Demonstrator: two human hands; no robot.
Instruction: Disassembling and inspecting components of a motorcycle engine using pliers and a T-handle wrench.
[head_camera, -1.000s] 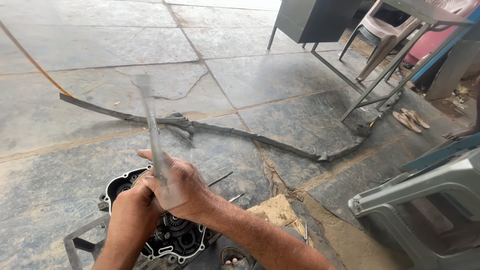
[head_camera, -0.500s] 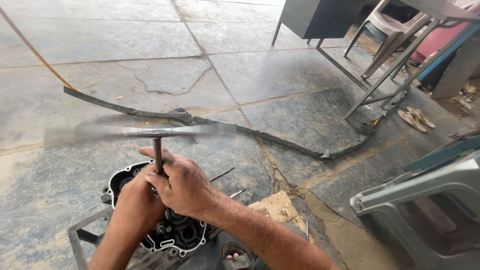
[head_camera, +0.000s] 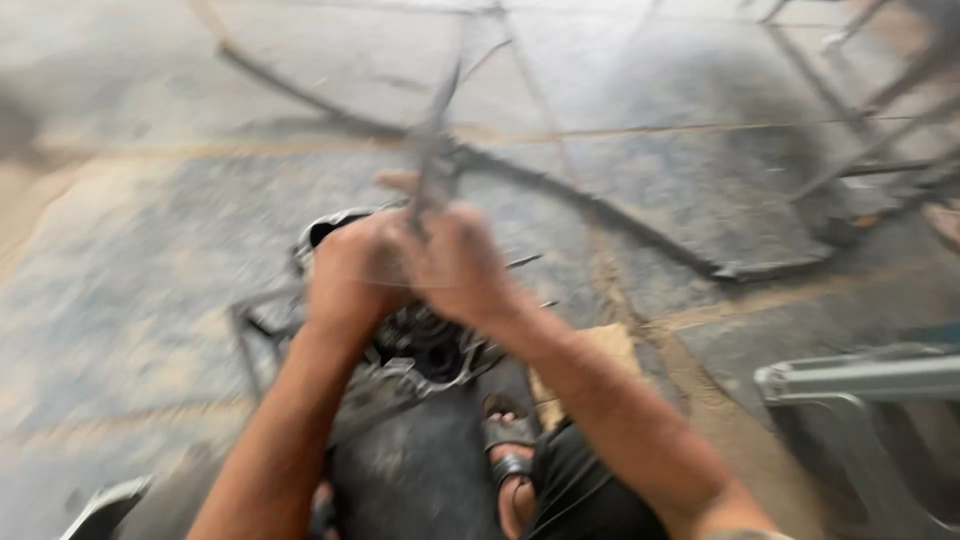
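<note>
Here, wrench (head_camera: 432, 150) between both hands (head_camera: 410, 270).

A grey stone-slab floor (head_camera: 150, 290) carries a dark engine casing (head_camera: 420, 350) and a long bent strip (head_camera: 600, 215).

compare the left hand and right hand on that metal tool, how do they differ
The left hand sits lower and nearer the engine case, while the right hand wraps the metal tool at its shaft. The left forearm rises almost straight from below; the right forearm comes in slanting from the lower right. Both are bare, closed, pressed side by side, and blurred.
</note>
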